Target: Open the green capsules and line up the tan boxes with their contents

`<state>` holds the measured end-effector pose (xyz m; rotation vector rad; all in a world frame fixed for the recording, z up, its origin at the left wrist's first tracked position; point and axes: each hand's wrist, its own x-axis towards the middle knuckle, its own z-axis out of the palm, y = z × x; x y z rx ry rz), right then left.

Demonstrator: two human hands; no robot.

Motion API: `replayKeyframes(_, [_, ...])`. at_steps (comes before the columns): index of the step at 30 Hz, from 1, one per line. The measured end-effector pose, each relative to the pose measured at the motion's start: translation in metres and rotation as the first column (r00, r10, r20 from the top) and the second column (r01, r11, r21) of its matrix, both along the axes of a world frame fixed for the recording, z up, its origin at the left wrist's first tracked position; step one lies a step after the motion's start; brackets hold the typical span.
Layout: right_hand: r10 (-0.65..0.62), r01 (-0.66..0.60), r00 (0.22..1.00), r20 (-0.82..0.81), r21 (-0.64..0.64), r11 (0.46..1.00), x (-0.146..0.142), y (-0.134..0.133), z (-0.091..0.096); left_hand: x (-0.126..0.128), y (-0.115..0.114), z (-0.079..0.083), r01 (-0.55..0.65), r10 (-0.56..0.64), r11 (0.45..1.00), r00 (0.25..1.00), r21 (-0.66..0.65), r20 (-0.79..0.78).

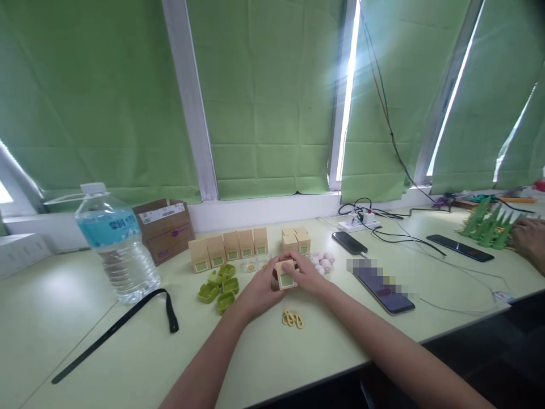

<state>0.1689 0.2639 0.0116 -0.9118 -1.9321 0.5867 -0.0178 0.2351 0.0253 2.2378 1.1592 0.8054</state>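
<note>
Between both hands I hold a small tan box [286, 275] with a green square on its front. My left hand [261, 293] is wrapped round its left side and underside. My right hand [305, 274] grips it from the right, fingers over the top. Just below lie several small yellow rings or loops [292, 319]. To the left are green cup-like pieces [225, 287], some flower-shaped. Behind them stand several open tan boxes [232, 245] in a row. Closed tan boxes [297, 240] sit behind my hands, and pale pink balls [323, 262] lie beside my right hand.
A large water bottle [121, 244], a brown carton [166, 232] and a black strap [114, 326] are on the left. Phones [385, 289] lie to the right, with cables and a power strip [360, 222] behind. Another person's hand [530, 241] is near green spiky pieces [487, 224] at far right.
</note>
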Motion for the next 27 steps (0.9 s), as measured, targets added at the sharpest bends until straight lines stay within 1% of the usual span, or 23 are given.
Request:
replayKeyframes(3, [0.025,-0.025,1.000,-0.013,0.013,1.000,0.004,-0.001,0.007,0.000,0.002,0.000,-0.012,0.010,0.998,1.000,0.059,0.026])
replayKeyframes(6, [0.036,-0.035,0.999,-0.038,0.025,0.999,0.003,-0.003,0.006,-0.001,0.003,0.000,-0.044,0.039,0.988,0.999,0.151,0.033])
replayKeyframes(9, [0.030,-0.030,0.999,-0.017,-0.015,0.999,0.000,-0.003,0.002,-0.003,0.004,0.000,-0.094,0.091,0.960,0.996,0.262,0.021])
replayKeyframes(12, [0.021,-0.020,1.000,0.012,-0.035,0.999,-0.002,-0.003,0.001,-0.003,0.004,0.001,-0.137,0.152,0.933,0.988,0.332,-0.020])
replayKeyframes(17, [-0.019,0.019,1.000,0.009,-0.022,1.000,-0.001,-0.002,0.003,-0.001,0.004,0.003,-0.164,0.192,0.928,0.980,0.334,-0.054])
replayKeyframes(23, [-0.055,0.055,0.998,0.012,-0.014,0.998,-0.003,-0.002,0.001,-0.002,0.009,0.000,-0.184,0.224,0.915,0.972,0.360,-0.072])
replayKeyframes(25, [-0.050,0.050,0.999,0.016,-0.034,0.998,-0.003,-0.001,0.001,-0.002,0.011,-0.001,-0.176,0.221,0.915,0.972,0.362,-0.085])
replayKeyframes(27, [-0.015,0.017,0.999,0.038,-0.063,0.998,-0.003,-0.001,0.000,-0.002,0.011,-0.001,-0.164,0.216,0.922,0.970,0.350,-0.114])
